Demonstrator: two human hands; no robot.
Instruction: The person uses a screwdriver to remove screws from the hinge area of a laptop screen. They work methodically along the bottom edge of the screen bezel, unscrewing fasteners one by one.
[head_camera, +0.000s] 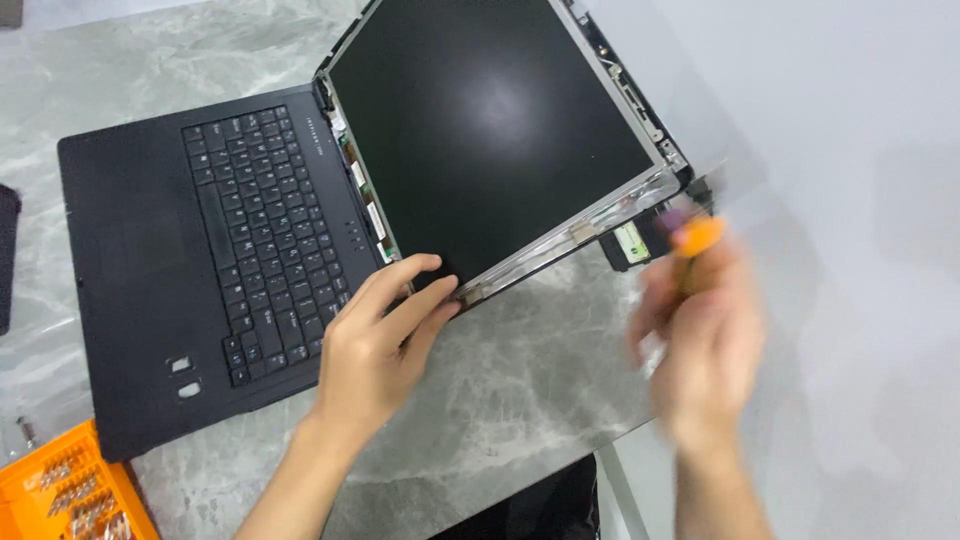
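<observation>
Half done by the look of it: the screen (490, 130) stands bare in its metal frame, your left hand (375, 345) pinching its lower corner over the desk (530, 370), your blurred right hand (700, 330) closed around an orange-handled screwdriver (697, 238).

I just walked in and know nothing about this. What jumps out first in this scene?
A black laptop lies open on the grey marble table, its dark screen panel stripped of its frame. The left hand grips the panel's lower corner, while the blurred right hand holds an orange-handled tool by its right edge. An orange case of bits sits bottom left.
</observation>
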